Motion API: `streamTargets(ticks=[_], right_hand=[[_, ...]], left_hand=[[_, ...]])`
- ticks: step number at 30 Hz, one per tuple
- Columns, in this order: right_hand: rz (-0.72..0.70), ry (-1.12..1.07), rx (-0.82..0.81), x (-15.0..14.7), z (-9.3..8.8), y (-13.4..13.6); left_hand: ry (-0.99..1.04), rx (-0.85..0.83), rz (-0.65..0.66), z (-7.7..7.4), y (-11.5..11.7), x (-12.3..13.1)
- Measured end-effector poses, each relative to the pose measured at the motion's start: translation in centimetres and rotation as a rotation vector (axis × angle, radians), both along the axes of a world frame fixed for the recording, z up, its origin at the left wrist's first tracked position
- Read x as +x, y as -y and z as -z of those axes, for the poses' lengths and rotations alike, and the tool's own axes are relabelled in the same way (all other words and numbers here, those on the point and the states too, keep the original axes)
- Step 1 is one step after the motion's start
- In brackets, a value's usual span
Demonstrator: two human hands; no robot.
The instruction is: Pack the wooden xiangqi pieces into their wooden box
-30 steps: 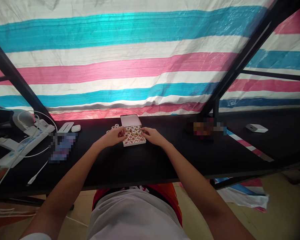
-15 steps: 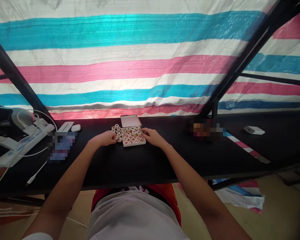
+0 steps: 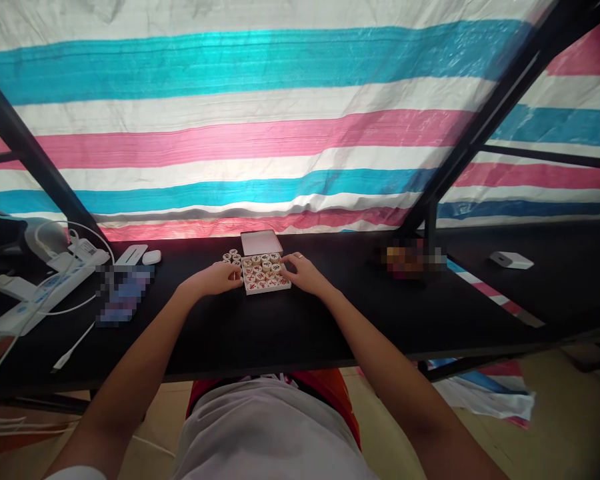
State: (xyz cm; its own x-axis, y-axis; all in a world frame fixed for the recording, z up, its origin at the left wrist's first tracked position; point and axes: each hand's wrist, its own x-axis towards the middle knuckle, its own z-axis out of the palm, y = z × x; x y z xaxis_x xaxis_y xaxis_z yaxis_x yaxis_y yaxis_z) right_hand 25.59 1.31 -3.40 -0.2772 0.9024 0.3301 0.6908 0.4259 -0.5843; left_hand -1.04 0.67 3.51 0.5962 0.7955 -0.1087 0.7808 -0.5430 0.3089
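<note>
A small white box (image 3: pixel 269 289) lies with its lid (image 3: pixel 261 243) folded back, holding rows of round Chinese chess pieces (image 3: pixel 261 275) marked in red and black. Left of it, a cluster of loose Chinese chess pieces (image 3: pixel 233 255) sits on the black table, partly covered by my left hand (image 3: pixel 219 279). That hand is closed, its fingertips around a pale piece close to the box's left side. At the box's right edge rests my right hand (image 3: pixel 304 274), thumb and forefinger apart, touching the edge or the pieces beside it; which of these I cannot tell.
A white power strip (image 3: pixel 47 293) with plugs and cables, a white earbud case (image 3: pixel 152 257) and a blurred flat object (image 3: pixel 125 293) lie on the left. To the right are a blurred dark item (image 3: pixel 405 260) and a white device (image 3: pixel 511 260). Striped sheeting (image 3: pixel 260 147) hangs behind.
My left hand has moved slightly right, from the loose pieces towards the box, and covers more of the near loose pieces. My right hand stays at the box's right edge.
</note>
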Motion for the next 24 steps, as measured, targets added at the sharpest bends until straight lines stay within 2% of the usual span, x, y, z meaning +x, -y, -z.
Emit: streamTargets(ticks=[4,9,15,19,24], right_hand=[[-0.018,0.0,0.011,0.0,0.3,-0.2],[-0.114,0.013,0.016,0.2,0.7,-0.3],[-0.189,0.003,0.029,0.2,0.5,-0.1],[-0.15,-0.022,0.036,0.1,0.3,-0.1],[-0.135,-0.002,0.044,-0.2,0.0,0.2]], left_hand=[[-0.002,0.147,0.024,0.2,0.7,1.2],[0.061,0.33,0.092,1.8,1.5,3.2],[0.124,0.455,0.314,4.1,2.0,4.6],[0.166,0.458,0.302,4.3,1.7,4.5],[0.184,0.454,0.218,4.3,1.1,4.1]])
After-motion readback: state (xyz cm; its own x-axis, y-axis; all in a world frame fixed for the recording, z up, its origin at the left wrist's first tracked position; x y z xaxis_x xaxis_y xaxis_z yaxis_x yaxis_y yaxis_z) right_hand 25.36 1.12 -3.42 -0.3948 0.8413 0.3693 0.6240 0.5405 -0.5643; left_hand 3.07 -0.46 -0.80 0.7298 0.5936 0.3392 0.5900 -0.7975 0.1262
